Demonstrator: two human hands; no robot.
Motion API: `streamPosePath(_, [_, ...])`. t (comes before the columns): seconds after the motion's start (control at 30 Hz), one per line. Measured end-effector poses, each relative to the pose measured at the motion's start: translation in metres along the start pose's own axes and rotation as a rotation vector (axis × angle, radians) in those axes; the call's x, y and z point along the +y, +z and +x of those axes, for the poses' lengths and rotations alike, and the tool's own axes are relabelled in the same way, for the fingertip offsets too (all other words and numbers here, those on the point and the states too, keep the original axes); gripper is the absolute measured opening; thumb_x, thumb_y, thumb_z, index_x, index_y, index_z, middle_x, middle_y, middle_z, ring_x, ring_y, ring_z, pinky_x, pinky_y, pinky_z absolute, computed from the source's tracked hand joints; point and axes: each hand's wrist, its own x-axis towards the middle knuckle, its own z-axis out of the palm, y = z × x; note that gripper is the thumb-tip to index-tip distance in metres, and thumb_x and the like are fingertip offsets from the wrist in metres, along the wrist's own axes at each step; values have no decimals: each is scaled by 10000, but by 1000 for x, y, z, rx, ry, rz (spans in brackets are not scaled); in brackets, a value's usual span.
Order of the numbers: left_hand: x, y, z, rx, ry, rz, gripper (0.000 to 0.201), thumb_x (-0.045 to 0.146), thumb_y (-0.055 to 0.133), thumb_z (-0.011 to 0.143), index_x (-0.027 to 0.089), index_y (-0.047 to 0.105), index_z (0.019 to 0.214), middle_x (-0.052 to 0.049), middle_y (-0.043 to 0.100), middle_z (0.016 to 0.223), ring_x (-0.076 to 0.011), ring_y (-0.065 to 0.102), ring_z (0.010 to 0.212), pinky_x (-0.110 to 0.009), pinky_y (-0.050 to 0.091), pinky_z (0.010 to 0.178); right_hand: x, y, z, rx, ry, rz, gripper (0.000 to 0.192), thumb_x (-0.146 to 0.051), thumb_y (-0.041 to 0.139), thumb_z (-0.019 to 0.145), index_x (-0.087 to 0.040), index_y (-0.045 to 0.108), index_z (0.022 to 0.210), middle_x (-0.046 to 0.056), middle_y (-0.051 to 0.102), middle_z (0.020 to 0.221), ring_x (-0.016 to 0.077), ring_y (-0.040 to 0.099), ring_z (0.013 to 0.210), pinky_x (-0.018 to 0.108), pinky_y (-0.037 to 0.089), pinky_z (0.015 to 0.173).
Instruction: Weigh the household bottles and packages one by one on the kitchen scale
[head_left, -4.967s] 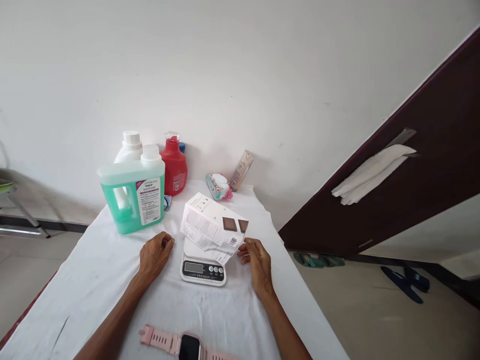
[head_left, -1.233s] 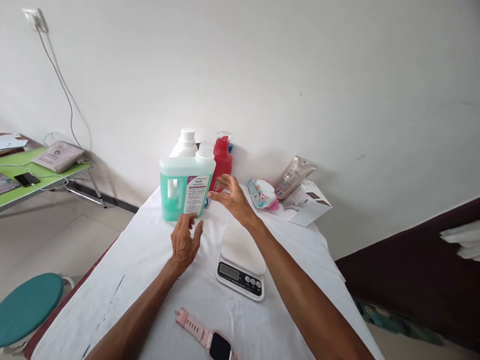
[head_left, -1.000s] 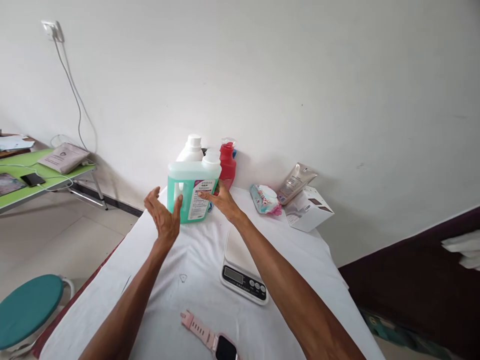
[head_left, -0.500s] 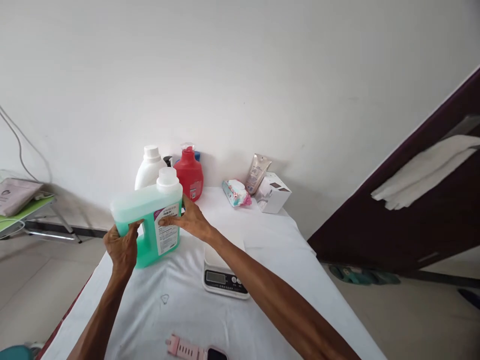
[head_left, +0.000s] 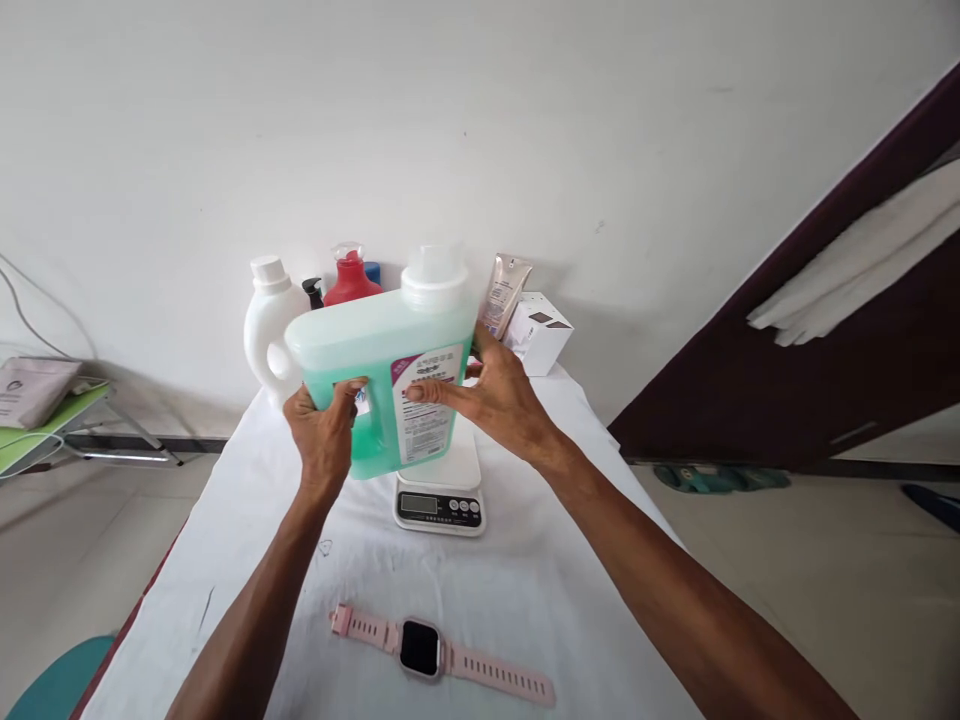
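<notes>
Both hands carry a big translucent jug of green liquid (head_left: 352, 335), with a white cap and a printed label facing me. My left hand (head_left: 324, 432) is wrapped around its handle side at the left. On the right side, my right hand (head_left: 495, 392) grips the jug, its thumb lying over the label. The jug is slightly tilted and partly covers a white digital kitchen scale (head_left: 441, 510). Whether its base touches the scale cannot be made out. A smartwatch with a pink strap (head_left: 420, 648) lies nearer to me on the white cloth.
Behind the jug stand a white bottle (head_left: 262, 310), a red bottle (head_left: 349, 282) and a black pump top (head_left: 313, 291). A tube (head_left: 505, 292) leans by a white box (head_left: 541, 338) at the back right. A teal stool (head_left: 64, 682) is at lower left.
The jug has moved right, from the table's left side to above the scale, with both hands keeping hold. My view has shifted, so the whole smartwatch now shows.
</notes>
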Motion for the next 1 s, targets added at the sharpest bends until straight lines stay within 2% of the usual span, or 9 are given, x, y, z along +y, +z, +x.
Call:
streamPosePath(0.13, [-14,30,-11,-68,-65,-69,447,382,811,705,217,427,546,73,337,501,-67,317,472,-238,303,462,17,-26,-12,55,46,-42,740,-646,941,647,-251,654,1203,59,763,1140,303,702,1022,451,589,830])
streamPosePath(0.27, [-23,47,-13,-107,-87,-72,492,371,828,694,218,392,523,72,348,491,-68,333,467,-236,305,461,28,-38,-18,73,85,-42,726,-611,947,651,-242,643,1198,76,769,1156,309,712,1042,440,598,814])
streamPosePath(0.53, [-37,54,-12,-150,-67,-20,498,412,831,719,218,416,524,69,374,486,-82,359,471,-246,344,483,42,-39,-20,109,80,-48,781,-639,933,658,-246,623,1257,86,762,1193,318,714,1077,447,613,831])
streamPosePath(0.63, [-35,47,-11,-221,-35,53,533,536,818,762,216,447,550,55,403,494,-100,387,487,-261,362,506,43,-40,-25,87,104,-19,786,-650,909,701,-259,605,1312,85,747,1255,315,707,1129,468,606,902])
streamPosePath(0.7, [-32,39,-10,-301,36,111,568,678,744,815,208,511,598,17,501,556,-132,470,552,-277,412,555,50,-42,-33,71,127,34,747,-672,855,769,-279,592,1347,90,708,1360,314,672,1235,487,583,982])
streamPosePath(0.77, [-32,25,-7,-392,132,144,644,827,594,862,198,624,729,-44,644,736,-184,586,704,-308,492,663,65,-45,-47,115,159,89,686,-731,740,856,-294,588,1361,100,638,1482,311,603,1357,499,550,1048])
streamPosePath(0.83, [-40,8,-6,-445,179,146,766,915,427,883,196,692,909,-93,712,958,-229,647,879,-349,538,793,89,-45,-67,228,240,92,670,-808,592,913,-284,607,1330,120,621,1501,313,585,1379,497,548,1037])
streamPosePath(0.9, [-56,-11,-7,-405,107,160,828,929,331,901,193,697,997,-113,717,1029,-235,659,913,-361,545,822,116,-40,-91,311,377,70,724,-872,511,905,-250,641,1252,147,706,1337,319,670,1228,470,582,923])
streamPosePath(1.0, [-90,-35,-14,-258,-138,223,812,899,326,925,173,685,983,-95,693,884,-199,629,728,-331,510,671,148,-26,-121,373,470,18,742,-909,446,896,-213,665,1028,133,752,1021,271,712,881,389,566,711])
